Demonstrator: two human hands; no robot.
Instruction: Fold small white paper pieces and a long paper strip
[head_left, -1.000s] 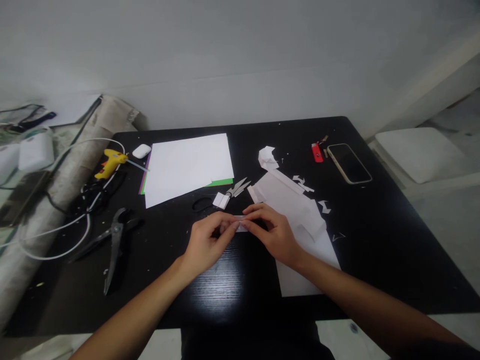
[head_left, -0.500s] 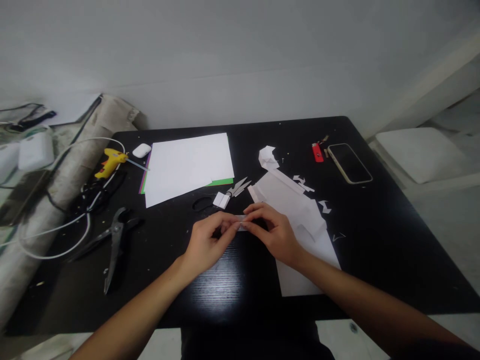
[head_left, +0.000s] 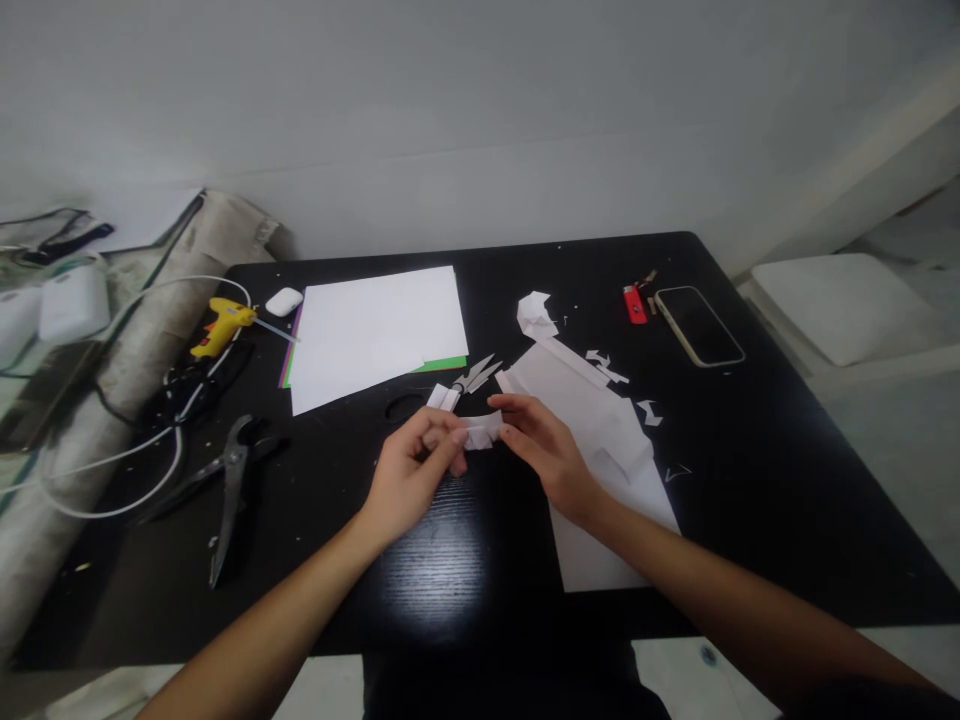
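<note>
A small folded piece of white paper is pinched at its left end by my left hand, thumb in front and fingers behind. My right hand is at the paper's right end. Its thumb and index finger are apart there; whether a fingertip touches the paper's edge I cannot tell. Just beyond my hands lie the scissors, blades spread, partly covered by another small folded paper. White paper sheets lie beneath and beside my right hand.
A stack of white and coloured sheets lies at the back left. Left of it are a yellow glue gun, a white earbud case, cables and pliers. Paper scraps, a red lighter and a phone are on the right.
My right fingers have moved off the middle of the folded paper and spread apart. My left hand keeps its pinch, slightly further left, and more of the paper shows.
</note>
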